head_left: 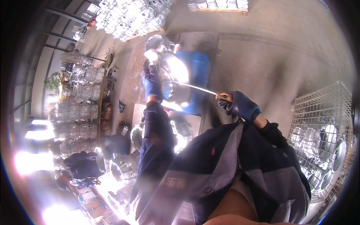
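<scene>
My right hand [240, 104], in a dark blue work glove, is closed round the brown handle end of a long, thin, bright rod tool that looks like a file [198, 88]. The rod points left, its far end over a round silvery metal casting [176, 77]. Glare washes out much of the casting, so I cannot tell whether the tip touches it. My left hand [152, 84], gloved too, grips the casting's left edge; some of its fingers are hidden. Behind and right of the casting stands a blue plastic drum [197, 67].
Another ring-shaped casting [159, 42] lies just beyond. Stacked castings [131, 17] rise at the far left, with more [78, 112] along the left side. At right stands a wire cage [318, 112] holding metal parts. More housings [137, 137] sit near my left arm.
</scene>
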